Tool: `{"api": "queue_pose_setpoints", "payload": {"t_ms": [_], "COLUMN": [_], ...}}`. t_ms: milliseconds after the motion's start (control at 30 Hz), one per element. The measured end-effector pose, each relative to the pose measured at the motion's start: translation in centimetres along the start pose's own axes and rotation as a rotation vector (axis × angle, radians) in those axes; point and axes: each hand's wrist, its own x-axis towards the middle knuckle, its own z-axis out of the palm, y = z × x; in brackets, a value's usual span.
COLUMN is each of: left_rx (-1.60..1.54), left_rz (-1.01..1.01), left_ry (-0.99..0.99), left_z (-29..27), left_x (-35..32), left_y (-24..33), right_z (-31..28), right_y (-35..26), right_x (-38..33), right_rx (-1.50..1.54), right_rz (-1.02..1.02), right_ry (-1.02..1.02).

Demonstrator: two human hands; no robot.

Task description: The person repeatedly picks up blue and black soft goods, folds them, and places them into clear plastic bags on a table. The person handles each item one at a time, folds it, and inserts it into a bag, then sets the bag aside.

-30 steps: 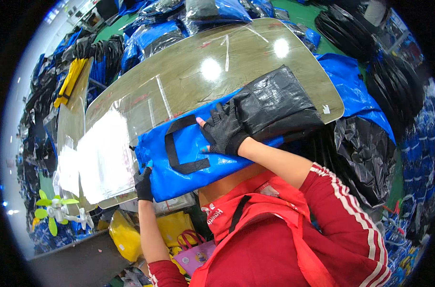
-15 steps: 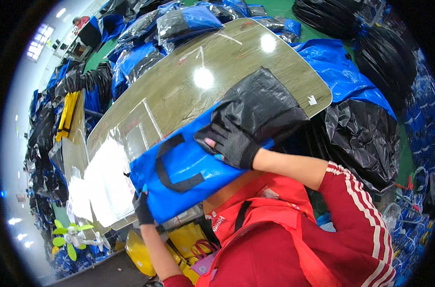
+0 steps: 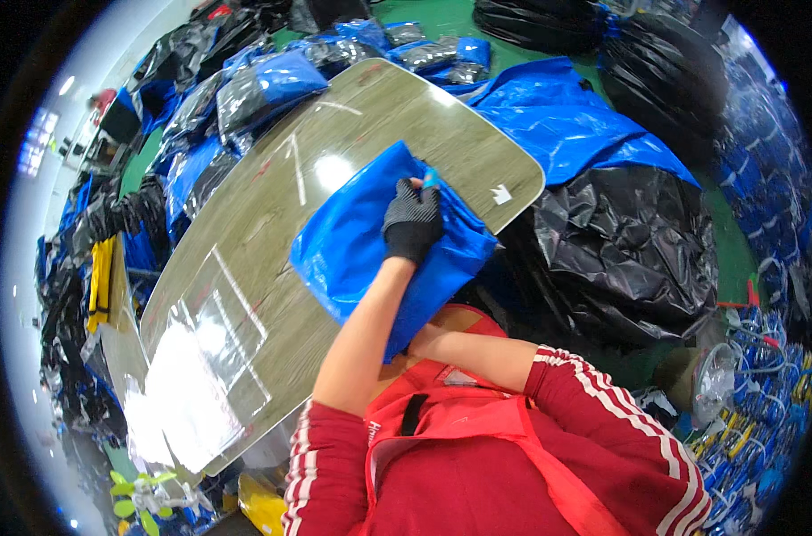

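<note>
A folded bag of glossy blue plastic sheeting (image 3: 348, 241) lies over the near right part of the wood-patterned table (image 3: 272, 232) and hangs past its edge toward me. My left hand (image 3: 413, 219), in a black and grey fingerless glove, reaches across the top of it. Its fingers are bent around the bag's far edge, with a teal-tipped finger or thumb showing. My right forearm (image 3: 482, 355) runs in from the right, and the hand disappears beneath the bag's near corner, so its fingers are hidden.
Clear plastic sleeves or papers (image 3: 178, 393) lie at the table's left end. Packed blue and black bags (image 3: 267, 89) crowd the far side. A large black and blue sheet pile (image 3: 629, 241) stands at the right. A small green-bladed fan (image 3: 147, 500) is at lower left.
The bag has been turned over or folded, so its black part and strap no longer show. My left hand has moved up and right onto it; my right hand has slipped below it.
</note>
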Motion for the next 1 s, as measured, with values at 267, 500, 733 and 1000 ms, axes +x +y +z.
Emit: {"api": "queue_pose_setpoints", "payload": {"t_ms": [267, 500, 733, 1000], "left_rx": [-0.366, -0.081, -0.191, -0.979], "left_rz": [-0.249, 0.485, 0.187, -0.284], "left_ry": [-0.08, -0.107, -0.569, -0.867], "left_z": [1.0, -9.0, -4.1, -10.8], "left_x": [-0.2, 1.1, 1.5, -7.1], "left_y": [-0.4, -4.4, -9.3, -11.8], "right_z": [-17.0, -16.4, -16.5, -24.8], "right_y": [-6.6, 1.4, 5.1, 0.5], "right_x": [0.7, 3.7, -1.0, 1.3], "right_rx": [-0.177, -0.652, -0.628, -0.022], "right_rz": [-0.075, 0.329, -0.216, -0.004], "right_ry": [-0.463, -0.045, -0.044, 0.099]}}
